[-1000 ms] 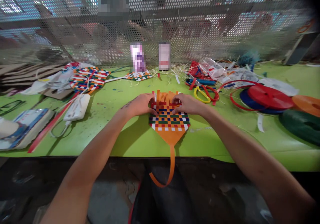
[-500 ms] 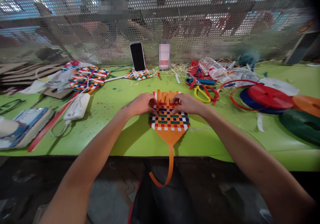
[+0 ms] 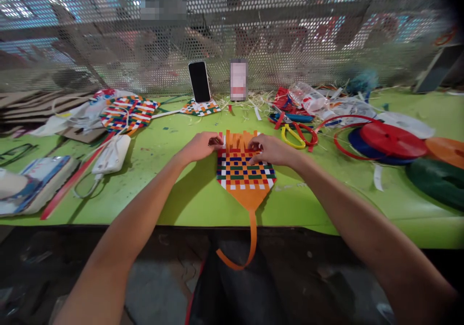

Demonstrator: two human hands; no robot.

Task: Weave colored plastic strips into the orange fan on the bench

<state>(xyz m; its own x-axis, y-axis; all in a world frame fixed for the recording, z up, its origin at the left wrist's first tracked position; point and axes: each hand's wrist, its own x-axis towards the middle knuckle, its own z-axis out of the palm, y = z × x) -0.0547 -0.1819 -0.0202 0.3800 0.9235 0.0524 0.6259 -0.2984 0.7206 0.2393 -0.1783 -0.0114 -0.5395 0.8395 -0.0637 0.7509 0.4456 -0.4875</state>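
Observation:
A mat woven from orange, white, red, blue and green flat strips (image 3: pixel 246 174) lies on the green table in front of me. Its orange lower end narrows to a point, from which a long orange strip (image 3: pixel 253 238) hangs over the table edge. At the mat's top left corner, the fingertips of my left hand (image 3: pixel 201 146) are pinched on a strip end. My right hand (image 3: pixel 270 150) is at the upper right, its thumb on the weave and its fingers curled at the loose orange strips (image 3: pixel 239 140) along the top.
Yellow- and red-handled scissors (image 3: pixel 295 136) lie to the right, near rolls of red strip (image 3: pixel 393 140) and green strip (image 3: pixel 438 182). Two phones stand upright, one a black phone (image 3: pixel 199 82). At left are another woven piece (image 3: pixel 128 114) and a white power strip (image 3: pixel 112 155).
My left hand has lifted its thumb off the weave and shifted slightly up and left to the corner. The right hand stays nearly in place. The hanging orange strip has swung a little right.

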